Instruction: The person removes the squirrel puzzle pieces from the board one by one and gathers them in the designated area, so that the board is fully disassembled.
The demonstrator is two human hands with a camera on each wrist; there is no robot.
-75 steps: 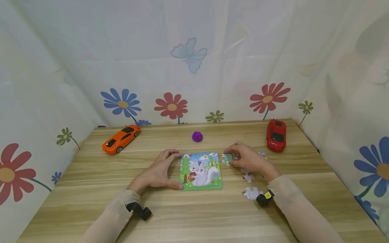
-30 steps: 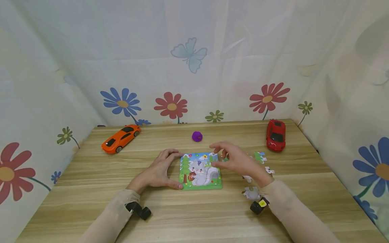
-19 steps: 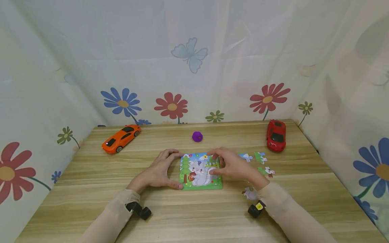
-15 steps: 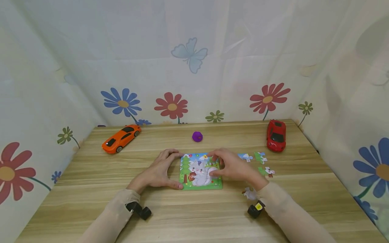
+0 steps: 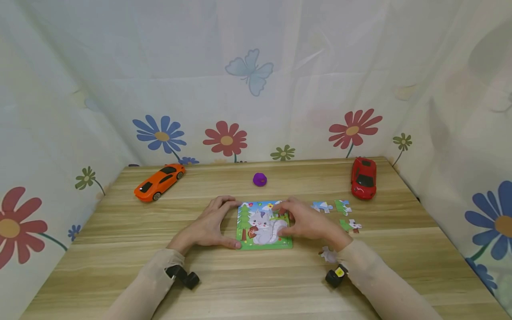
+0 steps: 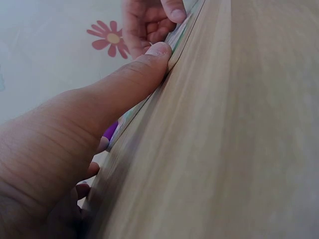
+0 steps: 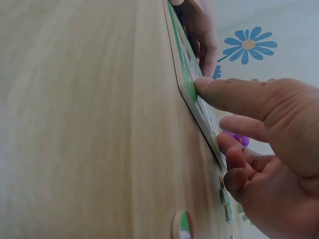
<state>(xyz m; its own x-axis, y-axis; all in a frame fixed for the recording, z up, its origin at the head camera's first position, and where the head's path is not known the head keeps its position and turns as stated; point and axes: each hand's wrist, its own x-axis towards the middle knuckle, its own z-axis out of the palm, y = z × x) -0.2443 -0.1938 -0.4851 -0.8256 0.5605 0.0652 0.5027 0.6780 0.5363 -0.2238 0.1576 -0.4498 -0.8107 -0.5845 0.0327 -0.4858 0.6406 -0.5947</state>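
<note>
In the head view a square jigsaw puzzle (image 5: 262,229) with a squirrel picture lies flat on the wooden table. My left hand (image 5: 202,226) holds its left side, thumb at the near corner and fingertips at the far corner. In the left wrist view that thumb (image 6: 124,87) presses the puzzle's edge. Over the puzzle's right side is my right hand (image 5: 314,224), its thumb and index finger apart on the picture. The right wrist view shows the right thumb (image 7: 234,94) touching the top; whether a piece is between the fingers is hidden.
Loose puzzle pieces lie right of the puzzle, including a green one (image 5: 343,207), a green-and-white one (image 5: 350,226) and a grey one (image 5: 328,254). Farther back are an orange toy car (image 5: 160,183), a small purple toy (image 5: 260,179) and a red toy car (image 5: 364,178).
My right hand has moved left from a loose piece beside the puzzle onto its right side, then shifted slightly nearer to me. The left hand has stayed in place.
</note>
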